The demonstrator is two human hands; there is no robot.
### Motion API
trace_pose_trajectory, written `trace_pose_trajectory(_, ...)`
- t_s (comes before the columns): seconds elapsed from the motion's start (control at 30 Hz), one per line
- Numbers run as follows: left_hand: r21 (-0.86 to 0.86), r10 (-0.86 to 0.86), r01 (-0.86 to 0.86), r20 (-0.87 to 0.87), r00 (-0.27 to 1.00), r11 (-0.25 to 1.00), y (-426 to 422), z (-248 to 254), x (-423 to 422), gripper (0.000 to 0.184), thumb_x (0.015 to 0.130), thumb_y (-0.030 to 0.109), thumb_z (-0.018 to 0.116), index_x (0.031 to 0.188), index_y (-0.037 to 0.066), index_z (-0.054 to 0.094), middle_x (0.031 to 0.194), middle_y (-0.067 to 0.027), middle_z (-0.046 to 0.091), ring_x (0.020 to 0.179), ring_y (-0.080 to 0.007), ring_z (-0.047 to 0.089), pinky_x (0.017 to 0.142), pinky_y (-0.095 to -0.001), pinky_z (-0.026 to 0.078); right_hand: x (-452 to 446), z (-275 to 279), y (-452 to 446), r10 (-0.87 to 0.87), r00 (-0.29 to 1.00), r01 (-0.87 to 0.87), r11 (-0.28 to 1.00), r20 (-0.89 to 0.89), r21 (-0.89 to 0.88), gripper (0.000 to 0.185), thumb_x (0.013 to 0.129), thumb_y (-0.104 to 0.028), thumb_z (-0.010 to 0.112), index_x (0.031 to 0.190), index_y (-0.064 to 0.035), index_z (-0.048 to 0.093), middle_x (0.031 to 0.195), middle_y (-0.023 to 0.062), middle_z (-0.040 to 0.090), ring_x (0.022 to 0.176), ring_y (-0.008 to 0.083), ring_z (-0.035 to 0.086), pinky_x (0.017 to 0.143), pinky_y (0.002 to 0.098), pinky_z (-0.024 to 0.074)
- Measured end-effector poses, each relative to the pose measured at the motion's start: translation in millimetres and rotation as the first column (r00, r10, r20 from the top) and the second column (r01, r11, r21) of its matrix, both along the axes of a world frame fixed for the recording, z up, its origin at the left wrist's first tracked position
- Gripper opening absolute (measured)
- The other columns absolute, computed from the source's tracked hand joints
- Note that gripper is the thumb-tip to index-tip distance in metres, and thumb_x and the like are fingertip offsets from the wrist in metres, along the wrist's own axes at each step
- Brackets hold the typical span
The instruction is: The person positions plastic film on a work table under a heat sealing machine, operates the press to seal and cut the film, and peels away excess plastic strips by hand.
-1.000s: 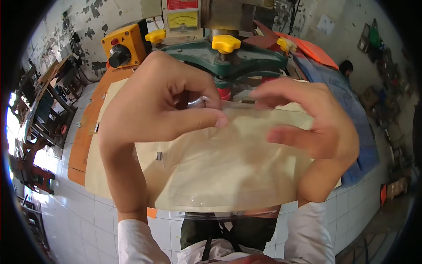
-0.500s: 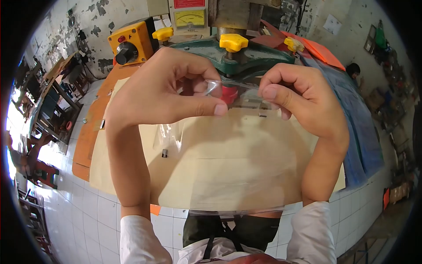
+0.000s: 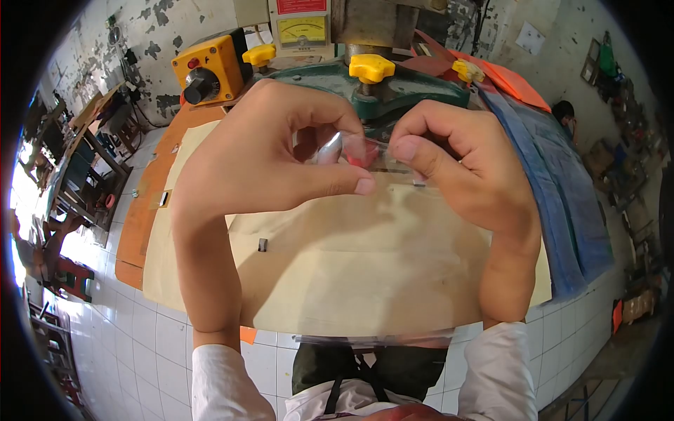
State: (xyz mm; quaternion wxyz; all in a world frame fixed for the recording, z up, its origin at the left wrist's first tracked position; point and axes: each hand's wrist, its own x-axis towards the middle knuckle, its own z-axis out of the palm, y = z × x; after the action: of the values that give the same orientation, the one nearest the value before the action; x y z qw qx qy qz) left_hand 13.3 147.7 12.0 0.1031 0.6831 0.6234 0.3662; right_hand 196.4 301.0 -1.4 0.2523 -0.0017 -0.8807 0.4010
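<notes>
Clear plastic film (image 3: 375, 156) spans the gap between my two hands, above the cream board (image 3: 351, 281). My left hand (image 3: 281, 158) is curled round a bunched, shiny part of the film, its thumb stretched toward the centre. The thumb and fingers of my right hand (image 3: 467, 165) pinch the film's other side. How far the film hangs down is hard to see against the board. A small dark metal piece (image 3: 262, 245) lies on the board below my left hand, and a similar one (image 3: 419, 184) shows just under my right fingertips.
Behind my hands stands a green metal press frame (image 3: 393, 96) with yellow knobs (image 3: 371, 68). A yellow control box (image 3: 208, 71) is at the back left. Blue material (image 3: 554, 203) and orange sheets (image 3: 509, 84) lie at the right. Another person (image 3: 564, 112) is at the far right.
My right hand has come in from the right and closed on the film, then moved nearer my left hand. The bunched film in my left hand has shifted.
</notes>
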Motion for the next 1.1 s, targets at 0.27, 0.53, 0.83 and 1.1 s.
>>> trace_pose_trajectory(0.27, 0.066, -0.036, 0.034, 0.030, 0.999, 0.997, 1.3, -2.7, 0.5, 0.020, 0.076, 0.016, 0.086, 0.079, 0.003, 0.071, 0.067, 0.0017, 0.065, 0.054, -0.0040, 0.051, 0.050, -0.0213, 0.038, -0.7, 1.7, -3.0, -0.005, 1.000, 0.005, 1.000, 0.020, -0.001, 0.017, 0.099, -0.015, 0.059, 0.092, 0.0013, 0.062, 0.072, -0.0020, 0.056, 0.066, 0.0042, 0.047, 0.059, 0.0214, 0.0384)
trace_pose_trajectory(0.53, 0.058, -0.048, 0.045, 0.048, 0.998, 0.997, 6.1, -6.9, 6.1, 0.019, 0.075, 0.014, 0.085, 0.076, 0.002, 0.071, 0.066, 0.0021, 0.065, 0.054, -0.0034, 0.048, 0.048, -0.0210, 0.036, -4.8, -2.9, -5.6, 0.017, 0.995, -0.004, 0.992, 0.102, -0.130, 0.017, 0.100, -0.015, 0.056, 0.091, -0.0006, 0.060, 0.079, -0.0034, 0.056, 0.071, 0.0041, 0.046, 0.064, 0.0214, 0.0394)
trace_pose_trajectory(0.83, 0.084, -0.091, 0.091, -0.005, 0.996, 0.992, 4.3, -6.1, 4.8, 0.018, 0.076, 0.013, 0.084, 0.075, 0.002, 0.071, 0.066, 0.0023, 0.065, 0.053, -0.0039, 0.048, 0.048, -0.0213, 0.035, -10.5, -11.4, -4.1, 0.124, 0.991, -0.107, 0.956, 0.049, -0.272, 0.028, 0.102, -0.021, 0.055, 0.089, 0.0023, 0.063, 0.069, -0.0014, 0.055, 0.066, 0.0065, 0.046, 0.058, 0.0259, 0.0394)
trace_pose_trajectory(1.1, 0.097, -0.113, 0.114, -0.014, 0.994, 0.989, 6.0, -7.8, 1.2, 0.019, 0.076, 0.014, 0.085, 0.076, 0.002, 0.071, 0.065, 0.0026, 0.064, 0.053, -0.0039, 0.048, 0.047, -0.0211, 0.035, -10.2, -9.3, 0.5, 0.134, 0.991, -0.132, 0.953, -0.010, -0.272, 0.025, 0.100, -0.022, 0.059, 0.090, 0.0005, 0.064, 0.075, -0.0030, 0.057, 0.066, 0.0042, 0.047, 0.059, 0.0230, 0.0407)
